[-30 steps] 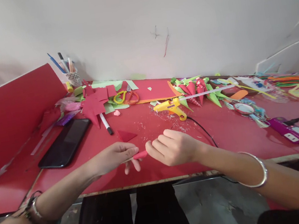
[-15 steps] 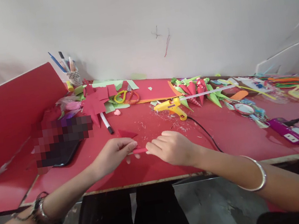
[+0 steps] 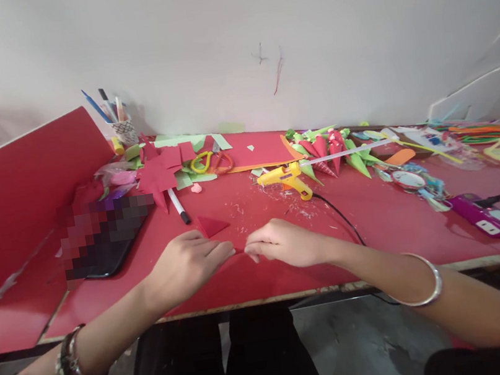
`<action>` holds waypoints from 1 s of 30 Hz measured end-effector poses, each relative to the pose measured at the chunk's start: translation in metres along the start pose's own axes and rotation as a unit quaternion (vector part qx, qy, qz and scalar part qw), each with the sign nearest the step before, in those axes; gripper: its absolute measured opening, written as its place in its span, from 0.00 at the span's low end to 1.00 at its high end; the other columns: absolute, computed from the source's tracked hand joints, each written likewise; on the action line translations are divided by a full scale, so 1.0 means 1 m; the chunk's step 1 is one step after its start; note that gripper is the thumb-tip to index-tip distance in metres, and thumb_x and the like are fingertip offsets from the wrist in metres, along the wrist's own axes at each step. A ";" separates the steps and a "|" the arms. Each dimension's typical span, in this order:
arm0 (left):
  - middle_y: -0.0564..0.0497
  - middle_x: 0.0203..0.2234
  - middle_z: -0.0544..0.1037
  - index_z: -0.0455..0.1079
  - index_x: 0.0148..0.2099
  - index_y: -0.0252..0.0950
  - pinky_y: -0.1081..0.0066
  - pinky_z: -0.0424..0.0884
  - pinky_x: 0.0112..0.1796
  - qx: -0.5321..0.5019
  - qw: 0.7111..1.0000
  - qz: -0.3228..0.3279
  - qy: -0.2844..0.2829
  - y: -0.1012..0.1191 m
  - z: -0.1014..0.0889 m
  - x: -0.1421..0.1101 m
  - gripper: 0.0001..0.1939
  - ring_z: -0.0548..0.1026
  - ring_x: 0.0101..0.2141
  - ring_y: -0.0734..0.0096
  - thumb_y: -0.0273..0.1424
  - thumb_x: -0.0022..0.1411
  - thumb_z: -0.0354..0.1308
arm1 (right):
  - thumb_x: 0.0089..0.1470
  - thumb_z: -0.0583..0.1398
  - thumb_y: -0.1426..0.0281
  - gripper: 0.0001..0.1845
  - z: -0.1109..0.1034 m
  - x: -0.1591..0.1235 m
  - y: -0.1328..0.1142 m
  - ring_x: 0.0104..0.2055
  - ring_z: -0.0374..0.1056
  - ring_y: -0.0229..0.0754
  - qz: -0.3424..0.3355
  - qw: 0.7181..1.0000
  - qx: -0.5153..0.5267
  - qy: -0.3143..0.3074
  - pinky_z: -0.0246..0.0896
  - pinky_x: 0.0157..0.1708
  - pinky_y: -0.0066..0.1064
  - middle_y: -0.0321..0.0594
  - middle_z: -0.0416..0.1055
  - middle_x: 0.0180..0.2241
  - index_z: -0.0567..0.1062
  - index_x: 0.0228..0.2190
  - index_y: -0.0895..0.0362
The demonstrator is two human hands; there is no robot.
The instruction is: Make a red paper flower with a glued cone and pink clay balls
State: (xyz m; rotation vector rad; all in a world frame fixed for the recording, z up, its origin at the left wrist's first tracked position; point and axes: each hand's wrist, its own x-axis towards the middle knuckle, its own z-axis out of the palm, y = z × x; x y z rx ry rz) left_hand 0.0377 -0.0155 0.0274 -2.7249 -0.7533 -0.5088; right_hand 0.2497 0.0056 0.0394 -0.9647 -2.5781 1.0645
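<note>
A small folded or rolled piece of red paper (image 3: 239, 251) spans the short gap between my two hands, low over the red tabletop. My left hand (image 3: 189, 267) is closed with its fingertips on the paper's left end. My right hand (image 3: 286, 243) pinches the other end, knuckles up and fingers bent down. Most of the paper is hidden behind the fingers. Just beyond my left fingertips lies a red paper triangle (image 3: 212, 225).
A yellow glue gun (image 3: 283, 177) with a long glue stick lies past my right hand, its black cord running toward me. Red and green paper cones (image 3: 331, 150) are heaped behind it. Scissors (image 3: 202, 163), a marker (image 3: 179, 207) and a phone (image 3: 113, 248) lie to the left.
My left hand has turned over from thumb-up to back-of-hand up, its fingers closing down. The hands have come closer together, and less of the red paper shows between them.
</note>
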 end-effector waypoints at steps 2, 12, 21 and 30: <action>0.53 0.16 0.70 0.66 0.29 0.33 0.72 0.58 0.24 0.026 0.999 0.032 0.004 0.003 -0.003 0.001 0.18 0.65 0.18 0.75 0.25 0.65 0.37 | 0.57 0.47 0.66 0.18 0.000 0.000 0.002 0.22 0.57 0.30 0.030 0.994 0.094 -0.042 0.49 0.23 0.22 0.34 0.63 0.21 0.70 0.24 0.60; 0.53 0.18 0.73 0.71 0.31 0.35 0.76 0.61 0.24 -0.211 0.960 -0.139 -0.121 -0.004 -0.003 0.005 0.19 0.67 0.19 0.76 0.37 0.63 0.42 | 0.58 0.46 0.63 0.19 0.002 0.002 0.000 0.21 0.56 0.30 0.014 1.000 0.010 -0.026 0.47 0.22 0.22 0.32 0.61 0.19 0.69 0.25 0.59; 0.53 0.23 0.75 0.70 0.28 0.33 0.78 0.63 0.25 -0.521 0.774 -0.298 -0.202 -0.016 -0.004 0.010 0.18 0.68 0.20 0.79 0.39 0.60 0.45 | 0.56 0.47 0.77 0.13 0.008 -0.002 -0.001 0.18 0.53 0.33 -0.221 0.815 -0.502 0.185 0.38 0.21 0.29 0.32 0.62 0.16 0.69 0.25 0.60; 0.57 0.17 0.65 0.61 0.22 0.33 0.78 0.57 0.26 -0.379 0.860 -0.322 -0.116 -0.014 0.010 0.012 0.19 0.63 0.22 0.78 0.39 0.61 0.45 | 0.54 0.51 0.75 0.08 0.018 0.000 0.007 0.19 0.55 0.34 -0.251 0.738 -0.584 0.224 0.41 0.21 0.29 0.33 0.62 0.18 0.69 0.29 0.64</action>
